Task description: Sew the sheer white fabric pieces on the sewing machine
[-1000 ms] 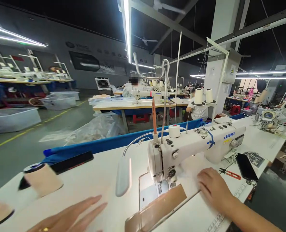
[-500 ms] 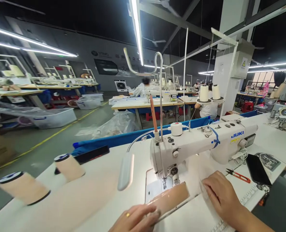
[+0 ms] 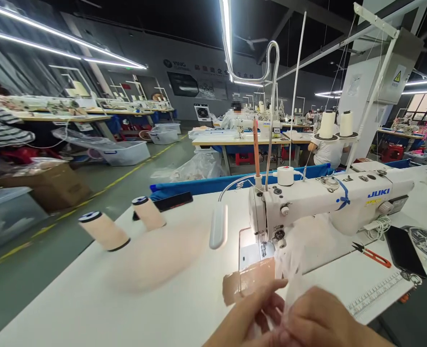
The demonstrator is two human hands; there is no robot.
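A sheer white fabric (image 3: 296, 262) runs from under the arm of the white sewing machine (image 3: 307, 197) down to my hands. My right hand (image 3: 317, 313) is closed on its near edge. Beside it, my left hand (image 3: 256, 315) has its fingers curled around the same fabric, its fingertips partly hidden. The two hands meet just in front of the machine bed. A shiny tan strip (image 3: 247, 279) lies flat by the needle area, just beyond my left hand. The needle plate (image 3: 249, 255) is lit.
Two cones of peach thread (image 3: 105, 232) stand at the table's left, near a sheer peach patch (image 3: 159, 258). Orange snips (image 3: 374, 255), a black phone (image 3: 404, 250) and a ruler marking (image 3: 375, 291) are on the right. A lamp (image 3: 217, 226) hangs left of the needle. Other workers sit farther off.
My left hand has left the tan strip and come right to the fabric. My right hand has drawn the fabric nearer, and both hands now meet. The camera view has swung left.
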